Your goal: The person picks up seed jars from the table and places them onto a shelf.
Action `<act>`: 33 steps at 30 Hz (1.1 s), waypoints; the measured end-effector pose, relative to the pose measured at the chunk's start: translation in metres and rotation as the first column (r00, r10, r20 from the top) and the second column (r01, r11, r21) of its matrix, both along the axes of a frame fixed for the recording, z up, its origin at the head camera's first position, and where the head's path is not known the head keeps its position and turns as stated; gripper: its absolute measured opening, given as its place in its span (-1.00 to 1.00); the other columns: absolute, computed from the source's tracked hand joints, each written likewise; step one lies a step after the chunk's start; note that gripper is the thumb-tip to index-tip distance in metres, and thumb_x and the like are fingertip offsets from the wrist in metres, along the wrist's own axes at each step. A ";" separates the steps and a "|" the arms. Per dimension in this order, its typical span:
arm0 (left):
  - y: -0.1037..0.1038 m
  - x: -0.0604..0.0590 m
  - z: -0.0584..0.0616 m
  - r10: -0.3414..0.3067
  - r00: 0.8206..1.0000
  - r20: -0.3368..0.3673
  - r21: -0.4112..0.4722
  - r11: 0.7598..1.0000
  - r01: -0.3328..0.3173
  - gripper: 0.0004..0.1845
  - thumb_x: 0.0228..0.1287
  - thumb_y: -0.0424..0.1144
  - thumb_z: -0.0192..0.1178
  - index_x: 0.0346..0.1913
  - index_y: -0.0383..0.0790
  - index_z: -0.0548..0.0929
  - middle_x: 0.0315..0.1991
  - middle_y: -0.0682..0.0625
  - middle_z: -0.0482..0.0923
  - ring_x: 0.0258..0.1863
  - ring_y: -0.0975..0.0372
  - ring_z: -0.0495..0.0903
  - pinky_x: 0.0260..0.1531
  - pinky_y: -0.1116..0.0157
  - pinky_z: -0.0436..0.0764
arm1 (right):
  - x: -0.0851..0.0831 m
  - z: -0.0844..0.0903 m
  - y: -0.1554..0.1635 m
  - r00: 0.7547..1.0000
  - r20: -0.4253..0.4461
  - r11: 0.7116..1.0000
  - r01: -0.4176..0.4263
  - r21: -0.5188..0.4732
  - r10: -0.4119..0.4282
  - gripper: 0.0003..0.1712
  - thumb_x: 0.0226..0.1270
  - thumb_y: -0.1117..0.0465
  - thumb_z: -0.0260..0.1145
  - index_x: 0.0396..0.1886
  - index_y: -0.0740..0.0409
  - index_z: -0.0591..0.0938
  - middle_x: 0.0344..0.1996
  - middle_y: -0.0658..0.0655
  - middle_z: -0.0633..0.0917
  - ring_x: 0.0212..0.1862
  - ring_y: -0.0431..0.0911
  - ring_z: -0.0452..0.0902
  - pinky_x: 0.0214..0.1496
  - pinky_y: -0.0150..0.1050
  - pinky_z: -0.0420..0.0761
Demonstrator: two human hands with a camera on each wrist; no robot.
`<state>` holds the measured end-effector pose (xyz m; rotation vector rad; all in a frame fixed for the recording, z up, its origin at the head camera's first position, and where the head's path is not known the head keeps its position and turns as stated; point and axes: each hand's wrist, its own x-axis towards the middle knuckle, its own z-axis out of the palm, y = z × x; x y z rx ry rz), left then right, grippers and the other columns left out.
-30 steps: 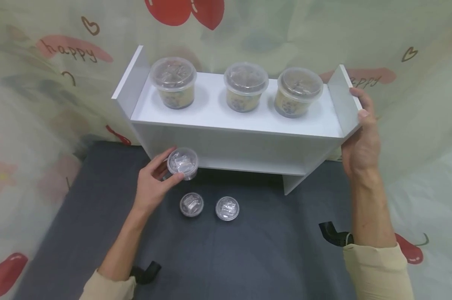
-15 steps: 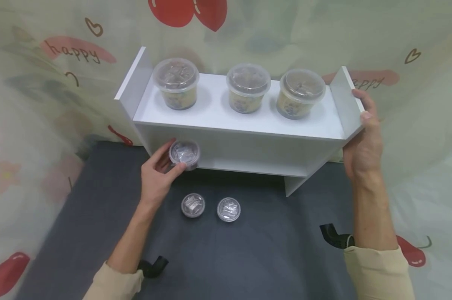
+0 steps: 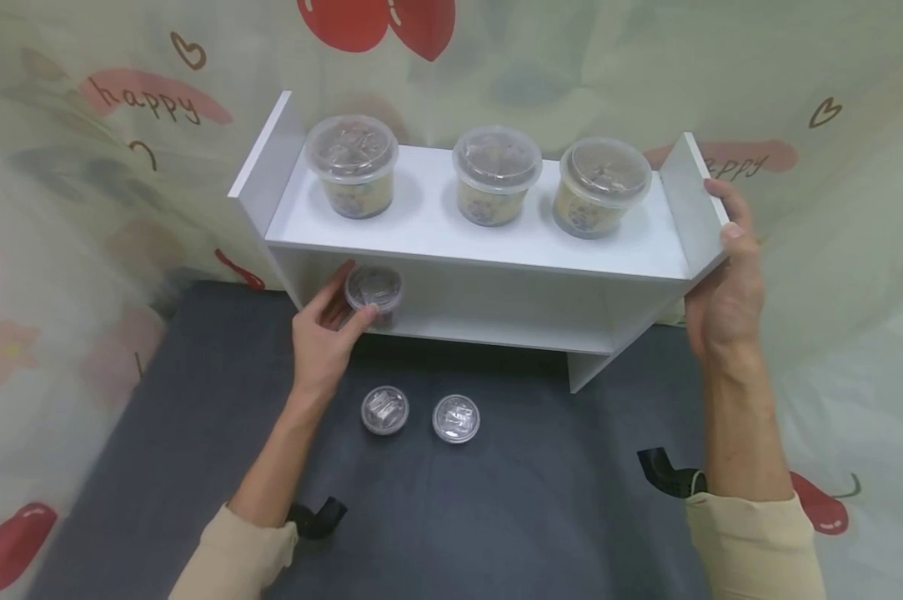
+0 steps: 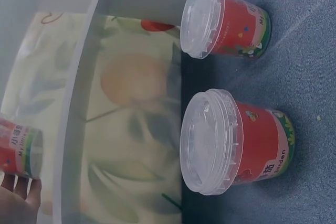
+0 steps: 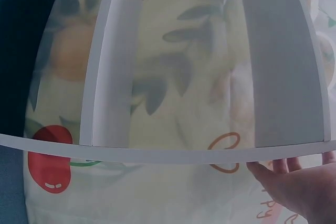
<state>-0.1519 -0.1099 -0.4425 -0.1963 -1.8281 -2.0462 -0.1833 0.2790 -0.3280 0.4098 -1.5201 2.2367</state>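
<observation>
White shelf (image 3: 481, 242) is standing on a dark mat (image 3: 496, 500). The left hand (image 3: 323, 337) is gripping a small cup (image 3: 373, 292) with curled fingers, at the lower level of the shelf (left end). The right hand (image 3: 724, 292) is gripping the shelf's right side panel. Two more cups (image 3: 419, 413) are lying on the mat before the shelf.

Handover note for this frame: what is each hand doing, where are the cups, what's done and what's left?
Left hand: grips a small cup at the left end of the shelf's lower level; whether the cup rests on the board yet, I can't tell.
Right hand: holds the shelf's right side panel, steadying it.
Done: three large cups stand on the top level.
Left: two small cups sit on the grey mat in front of the shelf.
</observation>
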 end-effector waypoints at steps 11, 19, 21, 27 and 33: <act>-0.005 -0.010 -0.006 -0.011 1.000 0.023 -0.076 0.997 0.013 -0.40 0.29 -0.41 0.30 0.39 -0.19 0.45 0.39 -0.08 0.38 0.33 0.08 0.43 0.24 0.29 0.43 | 0.003 0.006 0.001 0.998 0.047 0.999 -0.035 -0.009 0.035 -0.44 0.27 0.09 0.04 0.27 0.10 0.49 0.16 0.29 0.45 0.09 0.05 0.39 -0.11 -0.19 0.47; -0.007 -0.013 -0.009 -0.044 0.998 0.048 -0.093 0.995 0.048 -0.40 0.34 -0.42 0.24 0.43 -0.23 0.39 0.40 -0.14 0.34 0.34 0.05 0.40 0.24 0.29 0.43 | 0.003 0.006 0.001 0.997 0.072 0.999 -0.035 -0.003 0.035 -0.44 0.25 0.12 -0.01 0.25 0.08 0.49 0.17 0.28 0.45 0.09 0.05 0.39 -0.11 -0.18 0.46; -0.007 -0.012 -0.010 -0.049 0.997 0.051 -0.094 0.994 0.054 -0.40 0.36 -0.43 0.22 0.43 -0.25 0.37 0.40 -0.16 0.33 0.35 0.04 0.39 0.24 0.29 0.42 | 0.003 0.006 0.001 0.997 0.071 1.000 -0.031 0.001 0.031 -0.44 0.25 0.12 -0.01 0.26 0.08 0.49 0.17 0.27 0.44 0.09 0.05 0.38 -0.10 -0.18 0.46; -0.007 -0.012 -0.009 -0.051 0.997 0.051 -0.092 0.994 0.055 -0.39 0.36 -0.44 0.21 0.44 -0.30 0.34 0.41 -0.18 0.32 0.36 0.05 0.38 0.22 0.33 0.42 | 0.002 0.006 0.001 0.997 0.067 0.999 -0.028 -0.024 0.030 -0.44 0.24 0.13 0.00 0.25 0.10 0.50 0.14 0.27 0.46 0.07 0.04 0.40 -0.13 -0.21 0.48; -0.007 -0.011 -0.010 -0.054 0.998 0.044 -0.104 0.993 0.058 -0.38 0.33 -0.47 0.22 0.44 -0.32 0.35 0.39 -0.22 0.34 0.36 0.06 0.38 0.19 0.38 0.44 | 0.002 0.006 0.000 0.997 0.067 0.998 -0.032 -0.050 0.035 -0.44 0.22 0.16 0.01 0.24 0.12 0.50 0.11 0.27 0.48 0.05 0.04 0.42 -0.15 -0.22 0.49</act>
